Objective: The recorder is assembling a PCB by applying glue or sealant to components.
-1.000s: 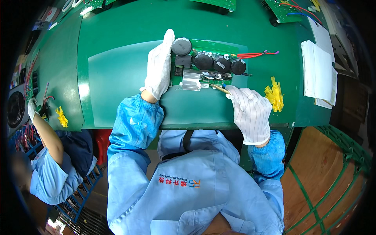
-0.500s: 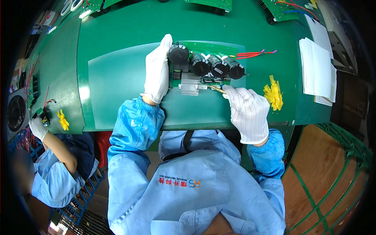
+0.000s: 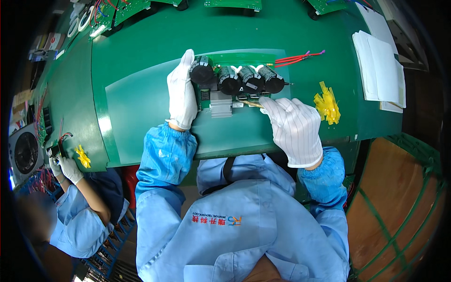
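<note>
A green circuit board (image 3: 239,59) stands in front of me, carrying several black cylindrical capacitors (image 3: 229,81) and a silver finned heat sink (image 3: 221,104). My left hand (image 3: 182,96), in a white glove, is closed on the board's left end, with its thumb up beside the leftmost capacitor. In my right hand (image 3: 293,127), gloved in striped white, is a slim gold-coloured tool (image 3: 251,103) whose exact kind I cannot make out. Its tip reaches the board just right of the heat sink, below the capacitors. Red wires (image 3: 296,59) extend from the board's right end.
Under the board lies a translucent sheet (image 3: 136,103). Yellow strips (image 3: 327,104) are heaped to the right, near white papers (image 3: 376,70). More green boards (image 3: 233,4) line the back. At left, a co-worker's gloved hands (image 3: 70,169) handle a small part beside another yellow heap (image 3: 82,156).
The view has shifted slightly, so the board and my hands appear a little further left. The tool tip stays near the heat sink. Both of the co-worker's hands now show.
</note>
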`<act>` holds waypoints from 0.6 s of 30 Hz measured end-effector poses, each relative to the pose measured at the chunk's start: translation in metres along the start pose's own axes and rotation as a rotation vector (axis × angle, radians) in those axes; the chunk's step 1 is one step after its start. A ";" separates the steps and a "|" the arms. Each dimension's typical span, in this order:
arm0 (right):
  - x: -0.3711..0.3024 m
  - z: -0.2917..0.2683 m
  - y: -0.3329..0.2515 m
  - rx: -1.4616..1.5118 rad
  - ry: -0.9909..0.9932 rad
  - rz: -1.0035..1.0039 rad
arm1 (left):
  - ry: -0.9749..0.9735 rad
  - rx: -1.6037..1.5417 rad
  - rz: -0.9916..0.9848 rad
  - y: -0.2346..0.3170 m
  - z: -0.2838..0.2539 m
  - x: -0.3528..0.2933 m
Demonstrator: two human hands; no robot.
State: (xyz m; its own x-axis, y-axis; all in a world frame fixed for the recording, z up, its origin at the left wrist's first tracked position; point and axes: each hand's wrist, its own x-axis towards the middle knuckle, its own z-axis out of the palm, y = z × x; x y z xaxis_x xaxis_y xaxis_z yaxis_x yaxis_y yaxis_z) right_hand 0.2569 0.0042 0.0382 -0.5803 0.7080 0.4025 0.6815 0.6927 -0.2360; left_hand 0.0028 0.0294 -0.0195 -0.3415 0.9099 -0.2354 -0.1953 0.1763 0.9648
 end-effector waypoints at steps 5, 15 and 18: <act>-0.001 0.005 0.002 0.005 0.104 -0.026 | 0.055 -0.001 0.030 0.003 -0.002 -0.008; -0.007 -0.009 -0.012 -0.123 -0.028 0.075 | 0.075 0.012 0.066 -0.002 -0.002 0.001; -0.013 -0.021 -0.011 0.023 0.057 0.165 | 0.115 -0.060 0.061 -0.008 -0.002 0.004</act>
State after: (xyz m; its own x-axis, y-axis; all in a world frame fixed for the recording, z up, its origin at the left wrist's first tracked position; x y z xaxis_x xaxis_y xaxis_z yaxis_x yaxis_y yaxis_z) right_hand 0.2670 -0.0155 0.0543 -0.4348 0.8038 0.4060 0.7544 0.5714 -0.3231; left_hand 0.0009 0.0310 -0.0283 -0.4571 0.8684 -0.1923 -0.2247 0.0965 0.9696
